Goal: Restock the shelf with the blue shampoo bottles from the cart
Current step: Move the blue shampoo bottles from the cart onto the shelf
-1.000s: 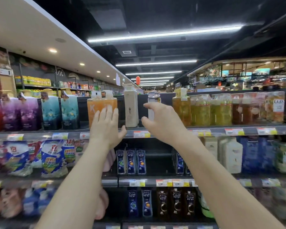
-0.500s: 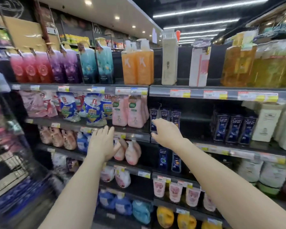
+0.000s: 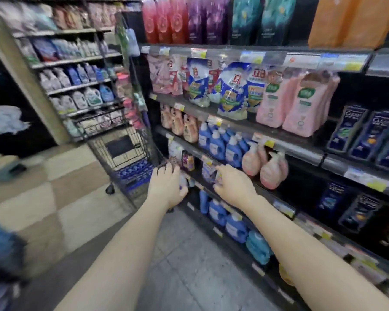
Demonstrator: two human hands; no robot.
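Observation:
A black wire cart [image 3: 126, 151] stands in the aisle at the left end of the shelf unit, with several dark blue shampoo bottles [image 3: 134, 172] lying in its basket. More dark blue shampoo bottles [image 3: 364, 135] stand on the shelf [image 3: 301, 151] at the right. My left hand [image 3: 166, 187] is stretched forward, fingers relaxed, just right of the cart's basket and holding nothing. My right hand [image 3: 231, 187] reaches out beside it in front of the lower shelves, fingers loose and empty. The picture is blurred by motion.
Pink and blue refill pouches [image 3: 231, 90], blue detergent bottles [image 3: 218, 142] and pink pump bottles [image 3: 270, 169] fill the shelves by my hands. A second shelf unit [image 3: 76, 86] stands behind the cart. A checkered floor [image 3: 54, 198] lies to the left.
My view has swung down and left from the upper shelves to the cart. Both hands have dropped from shelf height toward the cart's basket, still empty.

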